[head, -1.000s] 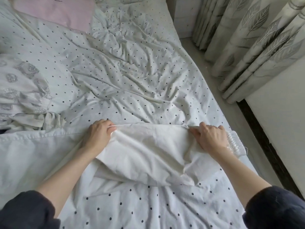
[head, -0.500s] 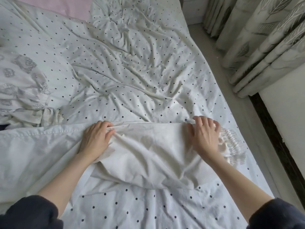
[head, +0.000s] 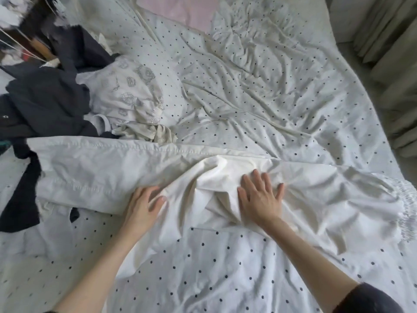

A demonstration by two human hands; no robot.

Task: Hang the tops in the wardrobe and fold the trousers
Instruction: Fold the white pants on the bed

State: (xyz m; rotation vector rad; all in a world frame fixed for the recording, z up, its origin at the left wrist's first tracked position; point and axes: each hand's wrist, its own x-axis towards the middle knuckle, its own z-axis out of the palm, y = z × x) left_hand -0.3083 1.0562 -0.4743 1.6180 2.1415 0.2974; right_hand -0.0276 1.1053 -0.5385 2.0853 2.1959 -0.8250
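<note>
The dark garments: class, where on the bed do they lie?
In the head view the dark garments are heaped at the far left of the bed, beside the patterned white top, beyond the white trousers.

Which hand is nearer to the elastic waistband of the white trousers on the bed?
Right. The right hand lies flat on the white trousers near their middle, with the elastic waistband off to its right. The left hand rests on the cloth further left, so further away.

Blurred clutter (head: 20, 26) top left; dark clothes (head: 45, 102) cut by the edge.
</note>
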